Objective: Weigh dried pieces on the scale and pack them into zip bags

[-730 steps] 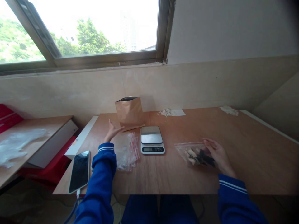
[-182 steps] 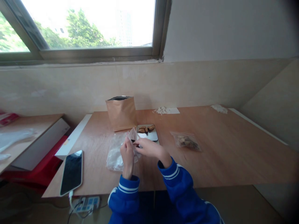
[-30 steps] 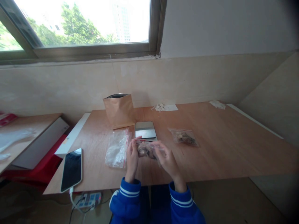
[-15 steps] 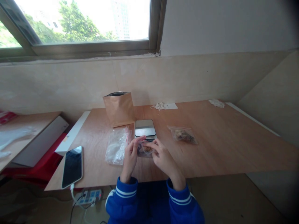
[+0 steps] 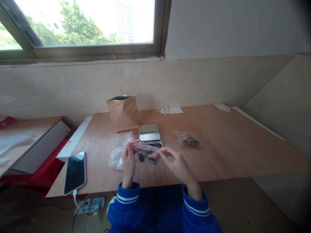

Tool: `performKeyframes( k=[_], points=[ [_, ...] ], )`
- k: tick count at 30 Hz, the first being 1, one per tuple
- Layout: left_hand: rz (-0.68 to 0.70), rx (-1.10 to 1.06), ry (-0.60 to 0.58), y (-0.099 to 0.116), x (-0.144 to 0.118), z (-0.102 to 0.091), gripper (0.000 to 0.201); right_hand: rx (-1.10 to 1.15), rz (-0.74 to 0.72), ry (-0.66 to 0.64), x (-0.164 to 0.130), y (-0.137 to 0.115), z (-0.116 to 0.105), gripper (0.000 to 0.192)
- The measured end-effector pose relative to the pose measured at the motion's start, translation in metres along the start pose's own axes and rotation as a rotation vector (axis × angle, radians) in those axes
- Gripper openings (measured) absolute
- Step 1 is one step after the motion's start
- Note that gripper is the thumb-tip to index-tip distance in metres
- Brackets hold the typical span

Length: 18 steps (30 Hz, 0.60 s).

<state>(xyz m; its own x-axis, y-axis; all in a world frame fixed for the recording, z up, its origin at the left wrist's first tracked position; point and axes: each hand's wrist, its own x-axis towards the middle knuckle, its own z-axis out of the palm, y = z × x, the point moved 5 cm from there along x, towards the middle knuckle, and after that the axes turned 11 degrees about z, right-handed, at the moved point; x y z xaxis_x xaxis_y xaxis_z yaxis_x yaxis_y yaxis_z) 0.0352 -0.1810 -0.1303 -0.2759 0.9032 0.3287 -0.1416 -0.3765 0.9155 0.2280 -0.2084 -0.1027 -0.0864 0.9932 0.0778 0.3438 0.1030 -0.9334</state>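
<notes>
Both hands hold a small clear zip bag [image 5: 146,155] of dark and pale pieces just above the near edge of the table [image 5: 230,145]. The left hand [image 5: 128,160] pinches the bag's left end, and the right hand [image 5: 177,163] grips its right end — the bag stretched level between them. Right behind it sits a small kitchen scale [image 5: 149,134] with a bare steel plate. A stack of empty zip bags [image 5: 119,149] lies to the left, and a brown paper pouch [image 5: 122,112] stands upright behind. A second filled bag [image 5: 187,139] lies further right. A phone [image 5: 75,172] rests at the table's left corner.
</notes>
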Motion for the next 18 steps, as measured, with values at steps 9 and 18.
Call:
performKeyframes(
  k=[9,18],
  points=[
    [-0.022,0.177,-0.252,0.001,0.0,0.007,0.045,0.385,0.079,0.482,0.0,0.016,-0.027,0.041],
    [0.033,0.078,-0.081,-0.005,-0.003,0.013,0.037,0.532,0.249,0.185,0.016,0.035,0.005,0.061]
  ],
)
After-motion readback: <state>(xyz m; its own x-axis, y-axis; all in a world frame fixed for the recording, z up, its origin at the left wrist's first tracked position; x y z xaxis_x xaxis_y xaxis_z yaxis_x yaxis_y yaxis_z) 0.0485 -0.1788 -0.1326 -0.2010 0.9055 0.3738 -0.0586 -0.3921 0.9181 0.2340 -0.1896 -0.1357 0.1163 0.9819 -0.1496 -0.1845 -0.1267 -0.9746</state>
